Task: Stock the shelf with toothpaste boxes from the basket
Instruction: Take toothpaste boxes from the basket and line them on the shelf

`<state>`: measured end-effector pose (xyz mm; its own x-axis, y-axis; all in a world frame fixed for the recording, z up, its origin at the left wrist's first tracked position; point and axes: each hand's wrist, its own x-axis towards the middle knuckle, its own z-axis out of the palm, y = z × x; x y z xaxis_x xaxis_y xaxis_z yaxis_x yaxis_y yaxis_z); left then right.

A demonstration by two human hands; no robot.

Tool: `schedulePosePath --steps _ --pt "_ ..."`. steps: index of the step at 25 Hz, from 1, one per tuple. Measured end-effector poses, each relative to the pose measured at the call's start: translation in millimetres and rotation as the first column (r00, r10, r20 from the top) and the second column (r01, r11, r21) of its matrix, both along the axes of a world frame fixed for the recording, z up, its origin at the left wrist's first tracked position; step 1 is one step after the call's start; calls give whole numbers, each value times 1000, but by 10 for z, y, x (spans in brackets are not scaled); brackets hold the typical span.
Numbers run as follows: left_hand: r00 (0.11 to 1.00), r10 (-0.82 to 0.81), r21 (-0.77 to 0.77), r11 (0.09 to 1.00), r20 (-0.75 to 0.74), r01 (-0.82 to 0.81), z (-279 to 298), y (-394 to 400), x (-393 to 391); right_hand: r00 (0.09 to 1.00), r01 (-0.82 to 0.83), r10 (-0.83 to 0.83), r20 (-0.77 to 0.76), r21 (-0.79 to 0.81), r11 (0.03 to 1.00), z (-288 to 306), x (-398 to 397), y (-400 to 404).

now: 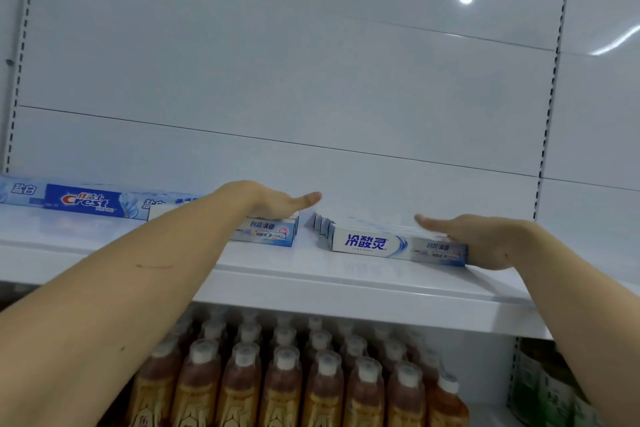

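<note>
We see the left hand point(277, 203) lying flat, fingers straight, on a white-and-blue cardboard toothpaste box point(273, 231), and the right hand point(485, 239) spread flat against the end of a row of white boxes with blue lettering point(391, 246) on the white metal shelf point(311, 288). We judge that a hard sideways push could skew the boxes behind the right palm, or nudge the front one over the lip just below it. The basket is out of view.

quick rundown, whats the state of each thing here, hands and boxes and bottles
left hand: open, flat on the left box group
right hand: open, against the right box group's end
left box group: lying on shelf
right box group: lying in a row
Crest boxes: lying flat
bottles: upright, capped
</note>
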<state>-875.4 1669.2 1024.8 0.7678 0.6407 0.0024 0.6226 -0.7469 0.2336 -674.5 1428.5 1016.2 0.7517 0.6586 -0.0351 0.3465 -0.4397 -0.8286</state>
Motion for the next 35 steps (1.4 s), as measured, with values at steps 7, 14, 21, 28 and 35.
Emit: schedulePosePath --steps 7,14,21,28,35 --pt "995 94 -101 990 -27 -96 -78 -10 -42 982 58 -31 -187 142 988 -45 -251 342" --pt "994 86 -106 990 -61 -92 -61 -15 -20 981 40 -3 -194 184 982 -12 -298 429" --pt "963 168 -26 984 -209 -177 110 83 23 902 320 -276 331 -84 944 225 -139 516" --pt "946 193 10 980 -259 -197 195 213 204 956 272 -247 159 -154 950 87 151 702" --pt "926 222 66 975 -306 -212 189 222 312 978 154 -158 -133 -38 987 71 331 810"
